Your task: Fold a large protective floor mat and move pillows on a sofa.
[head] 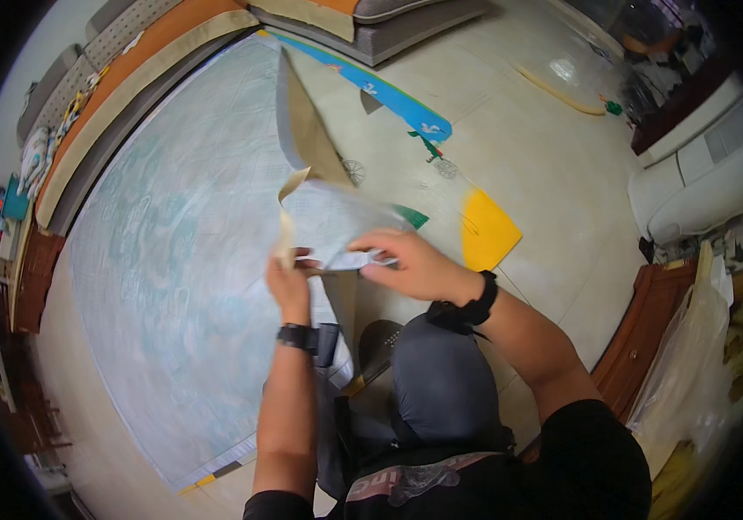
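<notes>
A large pale sheet (144,260) with faint blue-green marks spreads in front of me and to my left. Its near right part is lifted and folded, baring a beige face (314,133). My left hand (290,276) grips the raised edge, where a narrow beige strip (287,221) curls upward past the fingers. Between thumb and fingers, my right hand (397,260) pinches a whitish strip (349,260) along the same edge. Motion blur hides whether that strip is part of the sheet. My bent knee (443,377) is just below the right hand.
A grey sofa with an orange and beige cover (170,65) borders the sheet's far left side. Beyond the fold are a blue printed band (404,110) and a yellow patch (492,227) on the tiled floor (560,195). A brown wooden cabinet (644,325) stands at right, beside clear plastic sheeting (683,364).
</notes>
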The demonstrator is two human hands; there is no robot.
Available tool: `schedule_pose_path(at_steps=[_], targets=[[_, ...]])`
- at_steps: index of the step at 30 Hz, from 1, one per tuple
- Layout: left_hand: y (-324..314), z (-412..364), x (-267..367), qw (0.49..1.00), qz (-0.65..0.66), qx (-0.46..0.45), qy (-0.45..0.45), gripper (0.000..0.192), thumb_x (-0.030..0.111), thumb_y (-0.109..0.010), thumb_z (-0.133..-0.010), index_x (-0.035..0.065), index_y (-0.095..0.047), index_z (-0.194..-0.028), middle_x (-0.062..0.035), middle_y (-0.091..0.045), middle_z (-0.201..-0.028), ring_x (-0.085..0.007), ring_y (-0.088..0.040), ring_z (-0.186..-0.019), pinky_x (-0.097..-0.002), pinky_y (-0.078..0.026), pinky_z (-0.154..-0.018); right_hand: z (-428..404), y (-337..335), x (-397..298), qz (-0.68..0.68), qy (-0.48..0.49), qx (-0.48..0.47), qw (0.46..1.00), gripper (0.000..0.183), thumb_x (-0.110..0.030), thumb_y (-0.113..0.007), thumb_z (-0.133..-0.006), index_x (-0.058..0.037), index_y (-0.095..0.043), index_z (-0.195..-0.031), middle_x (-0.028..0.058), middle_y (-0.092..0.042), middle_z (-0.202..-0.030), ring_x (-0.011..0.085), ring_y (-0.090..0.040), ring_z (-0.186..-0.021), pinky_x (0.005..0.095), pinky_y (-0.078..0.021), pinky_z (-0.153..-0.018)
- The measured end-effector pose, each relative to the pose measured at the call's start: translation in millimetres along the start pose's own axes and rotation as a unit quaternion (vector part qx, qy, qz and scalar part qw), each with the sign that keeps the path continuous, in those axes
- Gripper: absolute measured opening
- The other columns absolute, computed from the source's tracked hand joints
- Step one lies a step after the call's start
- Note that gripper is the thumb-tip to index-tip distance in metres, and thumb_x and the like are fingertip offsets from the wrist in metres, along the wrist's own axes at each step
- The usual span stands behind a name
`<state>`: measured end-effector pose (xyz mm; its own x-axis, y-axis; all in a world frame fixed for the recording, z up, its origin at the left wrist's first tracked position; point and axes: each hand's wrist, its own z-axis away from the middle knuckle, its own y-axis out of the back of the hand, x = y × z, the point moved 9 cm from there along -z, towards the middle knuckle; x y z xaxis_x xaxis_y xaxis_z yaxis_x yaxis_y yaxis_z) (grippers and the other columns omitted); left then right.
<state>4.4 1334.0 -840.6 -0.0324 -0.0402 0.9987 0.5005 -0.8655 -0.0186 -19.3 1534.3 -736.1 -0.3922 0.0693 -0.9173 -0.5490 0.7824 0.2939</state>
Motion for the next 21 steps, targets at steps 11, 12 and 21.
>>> schedule_pose_path(at_steps=[11, 12, 21], targets=[[-13.1, 52.5, 21.9, 0.978, 0.004, -0.187, 0.088, 0.042, -0.005, -0.036, -0.085, 0.0013, -0.046, -0.125, -0.0038, -0.055, -0.072, -0.0087, -0.049, -0.060, -0.0212, -0.041, -0.055, 19.0, 67.4, 73.5, 0.181, -0.175, 0.369, 0.895, 0.050, -0.019, -0.081, -0.061, -0.0037, -0.042, -0.087, 0.0080, -0.050, -0.073, 0.0219, -0.053, -0.068, 0.0307, -0.0455, -0.065], [-21.4, 59.2, 14.9, 0.971, 0.032, -0.213, 0.103, 0.043, -0.005, -0.037, -0.085, 0.0007, -0.045, -0.127, -0.0051, -0.056, -0.074, -0.0094, -0.050, -0.062, -0.0221, -0.042, -0.058, 22.1, 80.5, 60.2, 0.262, -0.104, 0.423, 0.861, 0.052, -0.019, -0.082, -0.060, -0.0037, -0.042, -0.088, 0.0045, -0.046, -0.071, 0.0169, -0.048, -0.065, 0.0271, -0.0423, -0.061], [-29.1, 59.9, -5.9, 0.950, 0.069, -0.257, 0.162, 0.044, 0.006, -0.044, -0.090, 0.0009, -0.037, -0.133, -0.0055, -0.056, -0.077, -0.0110, -0.050, -0.064, -0.0249, -0.044, -0.061, 29.4, 91.2, 127.3, 0.139, -0.305, 0.062, 0.940, 0.038, -0.022, -0.069, -0.076, 0.0020, -0.060, -0.103, 0.0124, -0.065, -0.084, 0.0207, -0.061, -0.074, 0.0312, -0.0481, -0.070]])
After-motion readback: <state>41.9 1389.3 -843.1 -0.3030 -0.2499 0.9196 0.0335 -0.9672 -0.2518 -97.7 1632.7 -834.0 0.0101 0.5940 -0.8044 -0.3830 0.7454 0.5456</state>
